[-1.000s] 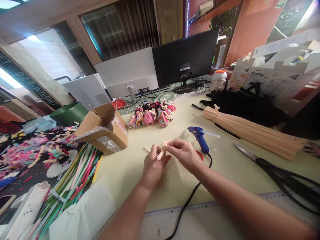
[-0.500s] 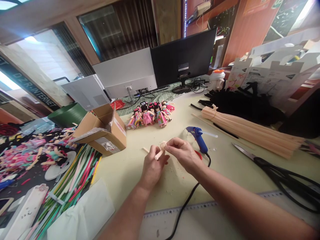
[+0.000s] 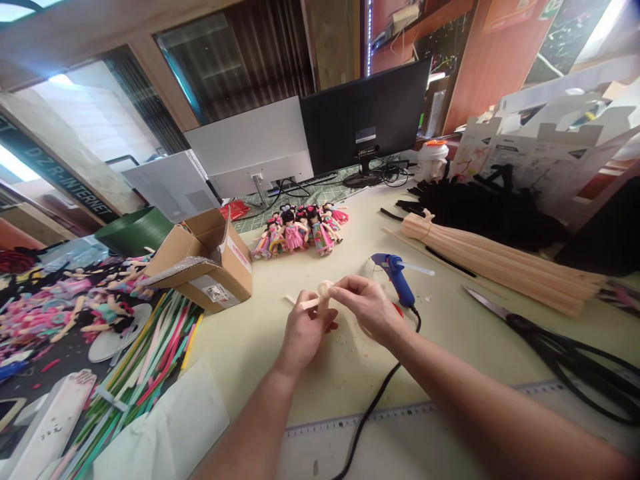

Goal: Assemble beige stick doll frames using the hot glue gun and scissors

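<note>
Between my two hands is a small beige doll body (image 3: 325,289) of fuzzy pipe cleaner, with a rounded head at the top and thin limbs sticking out. My left hand (image 3: 304,327) is closed around its lower part, and a pale limb juts out past the fingers to the left. The thumb and forefinger of my right hand (image 3: 364,303) pinch the doll body at the head. My fingers cover part of it. Just beyond my right hand lies a blue hot glue gun (image 3: 400,280) with a clear glue stick in its back.
Finished dolls (image 3: 300,230) stand behind my hands. A cardboard box (image 3: 225,273) and coloured pipe cleaners (image 3: 135,367) are at left. Beige pipe cleaners (image 3: 500,263), black ones (image 3: 490,207) and large scissors (image 3: 550,353) lie at right. The glue gun's cord (image 3: 375,400) runs toward me.
The doll body has been turned in my fingers: the limb that pointed toward me now points left, and the head stands more upright. Both hands stay in nearly the same place.
</note>
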The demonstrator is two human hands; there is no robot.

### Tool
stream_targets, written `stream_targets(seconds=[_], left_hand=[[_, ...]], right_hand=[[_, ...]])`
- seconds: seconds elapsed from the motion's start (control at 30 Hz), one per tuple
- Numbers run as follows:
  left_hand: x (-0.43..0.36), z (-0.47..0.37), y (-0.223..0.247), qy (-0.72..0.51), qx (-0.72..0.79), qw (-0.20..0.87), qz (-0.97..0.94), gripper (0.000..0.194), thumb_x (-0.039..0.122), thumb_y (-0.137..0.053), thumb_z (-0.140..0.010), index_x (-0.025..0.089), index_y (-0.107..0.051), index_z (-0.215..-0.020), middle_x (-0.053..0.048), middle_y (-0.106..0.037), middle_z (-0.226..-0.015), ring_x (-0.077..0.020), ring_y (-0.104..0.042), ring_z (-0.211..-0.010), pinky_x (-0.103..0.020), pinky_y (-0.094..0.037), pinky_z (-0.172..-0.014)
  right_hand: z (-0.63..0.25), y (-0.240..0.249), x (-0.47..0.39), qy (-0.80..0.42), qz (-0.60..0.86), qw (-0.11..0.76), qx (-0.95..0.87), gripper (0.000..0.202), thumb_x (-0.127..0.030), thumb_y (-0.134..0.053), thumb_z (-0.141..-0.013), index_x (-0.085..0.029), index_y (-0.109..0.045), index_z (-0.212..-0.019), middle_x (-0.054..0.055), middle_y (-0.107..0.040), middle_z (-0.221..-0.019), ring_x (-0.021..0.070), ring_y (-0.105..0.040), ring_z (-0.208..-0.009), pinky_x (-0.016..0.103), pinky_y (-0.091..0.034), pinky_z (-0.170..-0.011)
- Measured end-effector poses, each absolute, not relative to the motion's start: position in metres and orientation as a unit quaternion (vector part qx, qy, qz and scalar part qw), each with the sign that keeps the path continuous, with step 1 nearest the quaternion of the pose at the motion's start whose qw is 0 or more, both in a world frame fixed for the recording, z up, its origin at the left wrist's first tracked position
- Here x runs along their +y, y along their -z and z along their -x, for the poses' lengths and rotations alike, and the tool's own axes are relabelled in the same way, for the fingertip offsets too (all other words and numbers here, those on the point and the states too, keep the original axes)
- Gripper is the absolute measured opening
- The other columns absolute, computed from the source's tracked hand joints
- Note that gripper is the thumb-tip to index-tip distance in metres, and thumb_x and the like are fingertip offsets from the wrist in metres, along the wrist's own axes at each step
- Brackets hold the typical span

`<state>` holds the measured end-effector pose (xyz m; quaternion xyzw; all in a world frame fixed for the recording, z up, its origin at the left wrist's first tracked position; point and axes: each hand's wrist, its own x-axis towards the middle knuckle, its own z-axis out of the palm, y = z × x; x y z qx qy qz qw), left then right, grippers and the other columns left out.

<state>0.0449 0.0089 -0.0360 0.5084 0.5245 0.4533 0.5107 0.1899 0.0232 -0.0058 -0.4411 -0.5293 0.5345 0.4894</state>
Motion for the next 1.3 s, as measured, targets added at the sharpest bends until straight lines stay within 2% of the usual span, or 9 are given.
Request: stream_targets(seconds=[0.13, 0.3, 0.5, 0.67, 0.77, 0.87, 1.03, 1.17, 1.3], left_hand=[[0.012, -0.041, 0.035, -0.447, 0.515, 0.539, -0.494, 0.035, 0.040, -0.069, -0.074, 0.017, -0.050, -0.093, 0.003, -0.057, -0.067, -0.0120, -0.061, -0.057, -0.029, -0.054, -0.060], [0.014, -0.036, 0.036, -0.421, 0.503, 0.545, -0.522, 0.035, 0.042, -0.064, -0.078, 0.015, -0.052, -0.097, 0.000, -0.061, -0.068, -0.0128, -0.062, -0.061, -0.025, -0.050, -0.061], [0.010, -0.035, 0.036, -0.378, 0.541, 0.482, -0.577, 0.037, 0.049, -0.051, -0.085, 0.015, -0.056, -0.100, 0.001, -0.057, -0.064, -0.0134, -0.055, -0.054, -0.024, -0.043, -0.053], [0.004, -0.039, 0.029, -0.374, 0.540, 0.347, -0.669, 0.034, 0.047, -0.045, -0.089, 0.021, -0.057, -0.107, -0.004, -0.064, -0.084, -0.0153, -0.058, -0.064, -0.026, -0.044, -0.062], [0.001, -0.042, 0.025, -0.373, 0.534, 0.336, -0.680, 0.035, 0.045, -0.044, -0.090, 0.024, -0.056, -0.115, -0.006, -0.066, -0.100, -0.0170, -0.060, -0.071, -0.026, -0.044, -0.063], [0.000, -0.043, 0.024, -0.378, 0.522, 0.333, -0.688, 0.035, 0.042, -0.043, -0.091, 0.025, -0.055, -0.119, -0.007, -0.065, -0.109, -0.0181, -0.061, -0.078, -0.027, -0.045, -0.066], [0.001, -0.044, 0.023, -0.381, 0.514, 0.362, -0.678, 0.033, 0.042, -0.045, -0.090, 0.022, -0.058, -0.112, -0.007, -0.065, -0.094, -0.0188, -0.058, -0.074, -0.027, -0.044, -0.065], [0.003, -0.042, 0.025, -0.377, 0.496, 0.418, -0.661, 0.028, 0.044, -0.045, -0.089, 0.020, -0.058, -0.096, -0.002, -0.055, -0.072, -0.0145, -0.050, -0.060, -0.025, -0.042, -0.058], [0.004, -0.039, 0.026, -0.358, 0.491, 0.468, -0.642, 0.030, 0.047, -0.046, -0.089, 0.018, -0.056, -0.087, 0.001, -0.050, -0.065, -0.0124, -0.048, -0.057, -0.023, -0.040, -0.054]], right_hand=[[-0.198, 0.003, 0.029, -0.481, 0.467, 0.505, -0.544, 0.026, -0.041, -0.059, -0.079, -0.017, -0.063, -0.070, -0.003, -0.053, -0.063, 0.0113, -0.045, -0.060, 0.025, -0.037, -0.059], [-0.206, 0.002, 0.036, -0.440, 0.469, 0.501, -0.578, 0.022, -0.037, -0.058, -0.080, -0.016, -0.066, -0.080, 0.000, -0.059, -0.071, 0.0133, -0.049, -0.067, 0.027, -0.039, -0.063], [-0.202, 0.002, 0.031, -0.387, 0.489, 0.456, -0.634, 0.023, -0.040, -0.057, -0.081, -0.017, -0.064, -0.080, 0.001, -0.062, -0.074, 0.0145, -0.053, -0.068, 0.027, -0.041, -0.062], [-0.195, 0.006, 0.025, -0.333, 0.527, 0.418, -0.662, 0.031, -0.049, -0.062, -0.077, -0.018, -0.062, -0.082, 0.002, -0.061, -0.076, 0.0155, -0.053, -0.070, 0.027, -0.040, -0.060], [-0.194, 0.006, 0.025, -0.333, 0.539, 0.407, -0.658, 0.032, -0.049, -0.061, -0.078, -0.018, -0.062, -0.087, 0.001, -0.059, -0.076, 0.0147, -0.052, -0.068, 0.026, -0.039, -0.057], [-0.194, 0.006, 0.025, -0.346, 0.519, 0.417, -0.661, 0.029, -0.043, -0.060, -0.081, -0.018, -0.062, -0.094, 0.002, -0.061, -0.082, 0.0150, -0.053, -0.072, 0.027, -0.041, -0.062], [-0.195, 0.008, 0.027, -0.340, 0.484, 0.434, -0.679, 0.020, -0.037, -0.058, -0.083, -0.018, -0.065, -0.084, 0.003, -0.062, -0.086, 0.0152, -0.055, -0.078, 0.027, -0.042, -0.069], [-0.198, 0.009, 0.028, -0.356, 0.464, 0.441, -0.681, 0.020, -0.035, -0.057, -0.084, -0.019, -0.068, -0.087, 0.004, -0.062, -0.090, 0.0152, -0.057, -0.079, 0.028, -0.043, -0.072], [-0.200, 0.009, 0.029, -0.367, 0.452, 0.439, -0.685, 0.017, -0.030, -0.057, -0.085, -0.019, -0.070, -0.090, 0.004, -0.062, -0.091, 0.0148, -0.058, -0.079, 0.028, -0.045, -0.073]])
